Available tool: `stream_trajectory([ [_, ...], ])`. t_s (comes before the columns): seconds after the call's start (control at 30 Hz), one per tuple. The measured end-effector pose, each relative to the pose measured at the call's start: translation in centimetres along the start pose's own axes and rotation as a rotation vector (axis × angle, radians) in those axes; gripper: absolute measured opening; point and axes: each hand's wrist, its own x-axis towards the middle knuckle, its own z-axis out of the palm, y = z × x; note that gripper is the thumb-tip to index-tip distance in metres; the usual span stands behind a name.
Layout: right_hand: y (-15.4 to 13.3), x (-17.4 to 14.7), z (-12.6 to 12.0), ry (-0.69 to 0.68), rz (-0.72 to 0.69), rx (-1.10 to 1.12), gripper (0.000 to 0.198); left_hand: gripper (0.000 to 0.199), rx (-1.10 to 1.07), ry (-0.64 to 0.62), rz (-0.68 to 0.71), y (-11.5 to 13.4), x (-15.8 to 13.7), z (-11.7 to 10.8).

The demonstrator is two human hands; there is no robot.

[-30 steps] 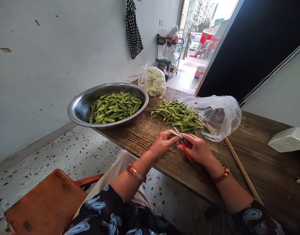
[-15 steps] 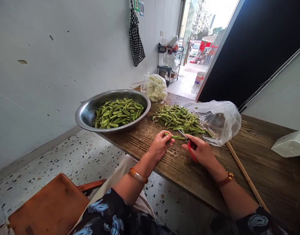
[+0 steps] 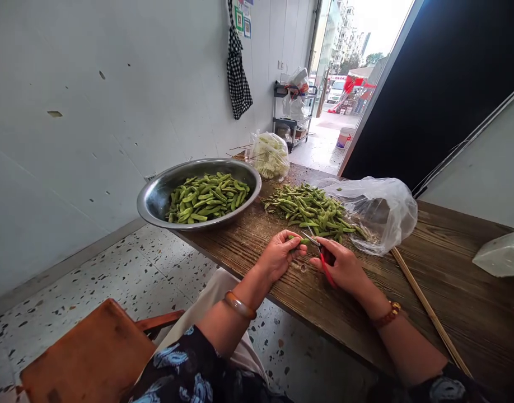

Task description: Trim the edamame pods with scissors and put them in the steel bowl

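Observation:
My left hand (image 3: 285,253) pinches a green soybean pod (image 3: 304,241) between thumb and fingers, just over the front part of the table. Red-handled scissors (image 3: 325,265) are in my right hand (image 3: 341,266), with their blades parted and pointing at the pod's free end. Behind both hands lies a loose pile of green pods (image 3: 309,207) on the wood. To the left, a wide steel basin (image 3: 146,206) holds many more pods (image 3: 210,196). Part of the held pod is hidden by my left fingers.
A crumpled clear plastic bag (image 3: 393,215) lies right of the pile, near a bamboo stick (image 3: 429,310). A bag of pale vegetables (image 3: 270,157) stands behind the basin on the wooden table (image 3: 454,268). An orange-brown stool (image 3: 89,352) is at lower left; a clear container (image 3: 501,254) sits far right.
The view has shifted slightly. My left hand has come closer to the scissors, and less of the pod shows between its fingers and the blades.

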Motion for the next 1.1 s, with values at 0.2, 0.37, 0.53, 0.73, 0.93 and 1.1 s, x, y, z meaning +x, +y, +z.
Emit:
stream_trajectory([
  [0.2, -0.1, 0.0, -0.5, -0.002, 0.001, -0.023, 0.041, 0.022, -0.002, 0.002, 0.003, 0.0, 0.1, -0.1],
  [0.37, -0.3, 0.1, -0.6, -0.026, 0.025, -0.044, 0.045, 0.017, -0.025, 0.001, 0.017, 0.1, 0.2, -0.1],
  [0.53, 0.1, 0.5, -1.5, 0.13, 0.226, 0.085, 0.049, 0.005, -0.046, 0.038, 0.008, 0.7, 0.6, 0.2],
  [0.73, 1.2, 0.8, -2.0, 0.242, 0.324, 0.236, 0.05, 0.01, 0.492, -0.003, 0.087, 0.5, 2.6, 1.4],
  [0.93, 1.0, 0.9, -1.8, 0.218, 0.292, 0.177, 0.053, 0.013, 1.283, -0.042, 0.437, -0.8, 4.6, 2.3],
  [1.1, 1.0, 0.9, -1.8, 0.218, 0.274, 0.166, 0.052, 0.013, 1.336, -0.044, 0.463, -0.6, 4.5, 1.8],
])
